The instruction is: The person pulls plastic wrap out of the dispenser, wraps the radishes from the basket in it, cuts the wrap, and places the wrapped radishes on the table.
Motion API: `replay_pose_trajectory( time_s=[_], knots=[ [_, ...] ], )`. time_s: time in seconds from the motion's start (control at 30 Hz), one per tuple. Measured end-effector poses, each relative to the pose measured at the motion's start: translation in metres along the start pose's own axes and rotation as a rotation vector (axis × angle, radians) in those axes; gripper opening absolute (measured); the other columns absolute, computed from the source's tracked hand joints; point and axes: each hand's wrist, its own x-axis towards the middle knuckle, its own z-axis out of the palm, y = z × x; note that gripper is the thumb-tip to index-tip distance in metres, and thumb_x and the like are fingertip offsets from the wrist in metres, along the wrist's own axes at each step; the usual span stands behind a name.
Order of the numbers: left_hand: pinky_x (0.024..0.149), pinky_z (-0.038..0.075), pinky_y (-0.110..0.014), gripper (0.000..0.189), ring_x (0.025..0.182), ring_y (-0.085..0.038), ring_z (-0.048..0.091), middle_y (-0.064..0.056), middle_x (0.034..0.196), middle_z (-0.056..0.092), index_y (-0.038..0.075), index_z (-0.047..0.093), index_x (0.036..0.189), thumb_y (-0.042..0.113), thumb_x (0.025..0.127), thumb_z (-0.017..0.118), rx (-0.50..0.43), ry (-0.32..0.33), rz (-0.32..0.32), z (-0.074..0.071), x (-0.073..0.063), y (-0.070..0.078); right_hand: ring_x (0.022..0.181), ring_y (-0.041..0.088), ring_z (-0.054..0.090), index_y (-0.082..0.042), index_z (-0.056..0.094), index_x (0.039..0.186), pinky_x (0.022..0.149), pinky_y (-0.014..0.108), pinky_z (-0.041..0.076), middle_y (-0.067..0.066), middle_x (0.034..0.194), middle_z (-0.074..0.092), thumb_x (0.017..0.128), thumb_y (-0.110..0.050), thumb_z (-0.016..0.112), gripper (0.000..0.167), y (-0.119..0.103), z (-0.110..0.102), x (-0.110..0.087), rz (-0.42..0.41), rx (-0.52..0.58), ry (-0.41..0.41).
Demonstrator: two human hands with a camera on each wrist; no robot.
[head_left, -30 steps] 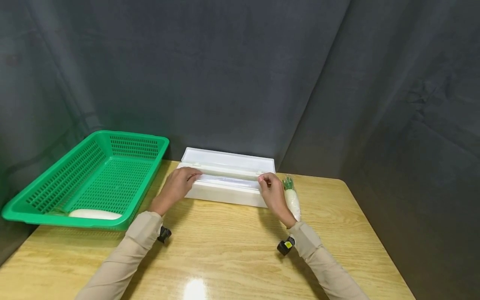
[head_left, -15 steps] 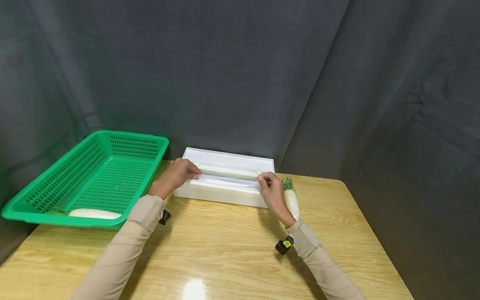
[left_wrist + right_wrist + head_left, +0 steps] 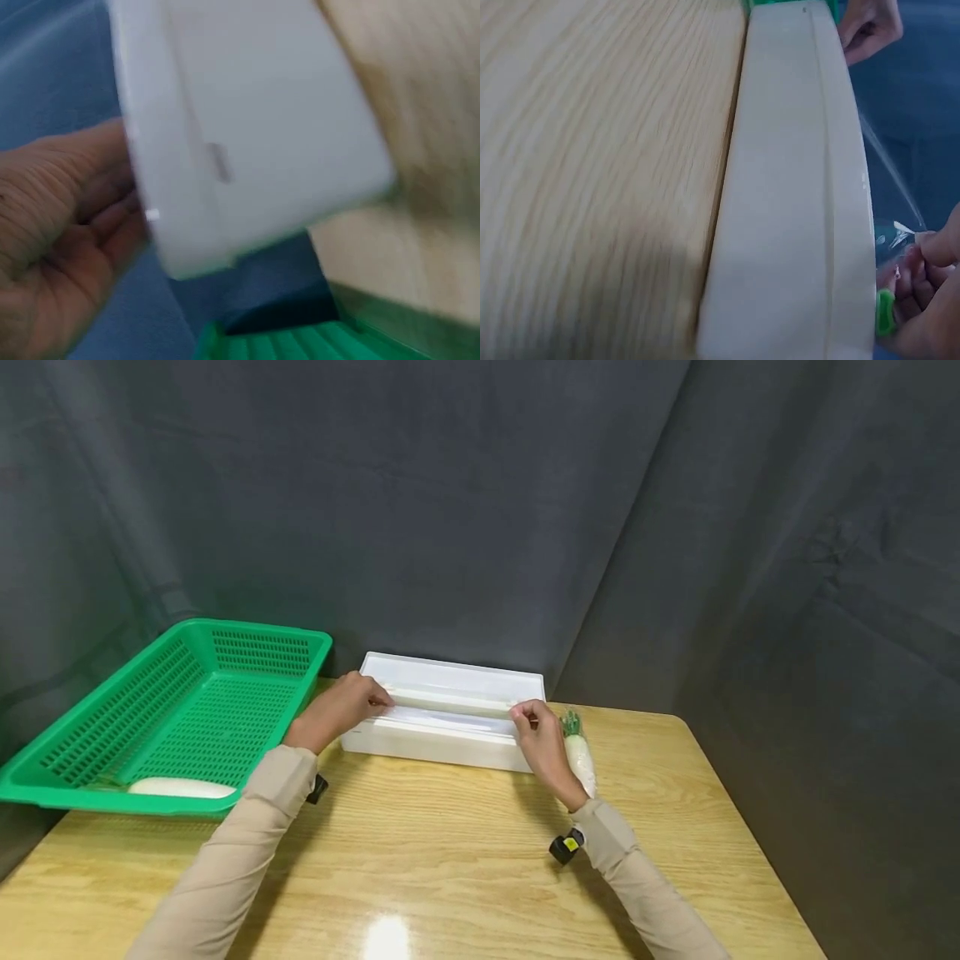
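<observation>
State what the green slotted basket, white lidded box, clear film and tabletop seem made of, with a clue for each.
Green slotted basket: likely moulded plastic, satin; evenly repeated slots.
White lidded box: probably hard plastic, smooth; rounded corners, soft sheen.
Clear film: apparently thin plastic, glossy; see-through, bright creases.
Tabletop: wood or wood-look laminate, unclear which, glossy; visible grain, bright reflection.

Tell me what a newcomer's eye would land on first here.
Probably the big green basket on the left, with a white radish lying in its near end. Next, at centre, the open white box, with the left grip and right grip at its two ends, the right pinching clear film. A second radish with green tops lies right of the box.
</observation>
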Motion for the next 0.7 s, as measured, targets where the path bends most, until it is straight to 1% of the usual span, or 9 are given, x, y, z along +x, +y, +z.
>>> replay_pose_trajectory(
  time_s=[0.07,0.17,0.27,0.37,0.43,0.5,0.6,0.7],
  knots=[
    [0.081,0.062,-0.042,0.01,0.09,-0.025,0.076,-0.013,0.101,0.08,0.002,0.083,0.1,0.001,0.094,0.076,0.021,0.047,0.024,0.004,-0.002,-0.002,0.09,0.028,0.061,0.005,0.065,0.102,0.082,0.035,0.053,0.019,0.099,0.063,0.105,-0.003,0.06,0.01,0.002,0.0,0.0,-0.069,-0.057,-0.02],
    [0.078,0.061,-0.043,0.007,0.083,-0.024,0.074,-0.013,0.095,0.08,0.0,0.081,0.096,-0.001,0.093,0.075,0.052,0.11,0.048,0.009,-0.006,-0.003,0.087,0.027,0.058,0.005,0.061,0.104,0.078,0.039,0.052,0.018,0.098,0.06,0.107,-0.003,0.056,0.009,0.006,0.002,0.0,-0.191,-0.183,-0.041],
    [0.073,0.059,-0.042,0.006,0.075,-0.022,0.069,-0.011,0.087,0.077,0.0,0.079,0.091,-0.004,0.092,0.074,0.084,0.164,0.057,0.012,-0.008,-0.002,0.082,0.027,0.056,0.005,0.059,0.105,0.074,0.042,0.051,0.017,0.095,0.06,0.107,-0.004,0.054,0.01,0.01,0.003,-0.001,-0.289,-0.287,-0.044],
    [0.069,0.057,-0.041,0.008,0.071,-0.021,0.065,-0.011,0.085,0.075,-0.001,0.076,0.09,-0.006,0.094,0.071,0.109,0.218,0.057,0.015,-0.01,-0.002,0.078,0.026,0.057,0.005,0.057,0.105,0.072,0.043,0.052,0.015,0.091,0.061,0.107,-0.003,0.055,0.009,0.012,0.002,-0.002,-0.383,-0.358,-0.061],
    [0.067,0.055,-0.04,0.009,0.07,-0.021,0.061,-0.011,0.084,0.073,-0.001,0.074,0.092,-0.006,0.095,0.068,0.115,0.252,0.051,0.016,-0.012,-0.001,0.077,0.025,0.057,0.004,0.055,0.106,0.071,0.043,0.052,0.014,0.09,0.061,0.106,-0.001,0.057,0.006,0.013,-0.001,-0.003,-0.457,-0.407,-0.088],
    [0.069,0.057,-0.043,0.008,0.074,-0.024,0.065,-0.014,0.091,0.074,-0.001,0.074,0.097,-0.006,0.097,0.067,0.11,0.273,0.036,0.017,-0.013,0.001,0.077,0.024,0.057,0.003,0.055,0.111,0.071,0.042,0.052,0.013,0.09,0.062,0.104,0.001,0.06,0.008,0.016,-0.005,-0.003,-0.523,-0.452,-0.116],
    [0.071,0.058,-0.046,0.01,0.081,-0.03,0.069,-0.016,0.096,0.075,-0.003,0.073,0.102,-0.007,0.098,0.065,0.11,0.294,0.021,0.018,-0.014,0.002,0.082,0.025,0.06,0.005,0.057,0.12,0.075,0.042,0.052,0.013,0.096,0.064,0.102,0.002,0.063,0.019,0.02,-0.012,-0.003,-0.599,-0.507,-0.142],
    [0.073,0.059,-0.049,0.012,0.085,-0.035,0.072,-0.019,0.1,0.075,-0.005,0.072,0.104,-0.01,0.097,0.063,0.115,0.318,0.013,0.018,-0.016,0.004,0.087,0.026,0.062,0.005,0.06,0.127,0.079,0.044,0.053,0.013,0.1,0.065,0.102,-0.005,0.067,0.028,0.02,-0.018,-0.005,-0.612,-0.536,-0.175]
  ],
)
